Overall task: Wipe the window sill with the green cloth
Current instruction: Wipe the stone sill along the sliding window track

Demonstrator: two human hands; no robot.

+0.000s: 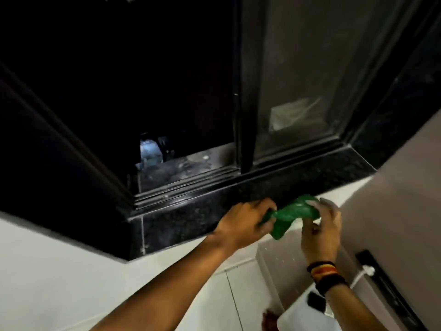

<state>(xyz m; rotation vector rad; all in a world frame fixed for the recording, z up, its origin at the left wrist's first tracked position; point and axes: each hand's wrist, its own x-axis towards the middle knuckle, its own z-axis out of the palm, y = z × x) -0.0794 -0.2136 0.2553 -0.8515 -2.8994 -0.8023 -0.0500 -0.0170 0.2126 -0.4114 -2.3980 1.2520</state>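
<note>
1. The left hand (243, 222) is closed on the left end of the cloth (292, 217), fingers curled around the bunched fabric.
2. The right hand (321, 231) pinches the right end of the cloth between thumb and fingers; the fingertips are motion-blurred.
3. The cloth is green, crumpled, and stretched between both hands. It is held at the front edge of the sill (191, 211), right of centre; whether it touches the sill cannot be determined.
4. The sill is dark speckled stone with a polished front face. Pale wall (59, 271) lies below it.
5. A striped band (325, 274) encircles the right wrist.
6. Behind the sill, the sliding window frame (243, 115) stands with its left half open to darkness and its right pane (298, 80) closed and dusty.
7. The window track (186, 185) runs along the sill's rear edge.
</note>
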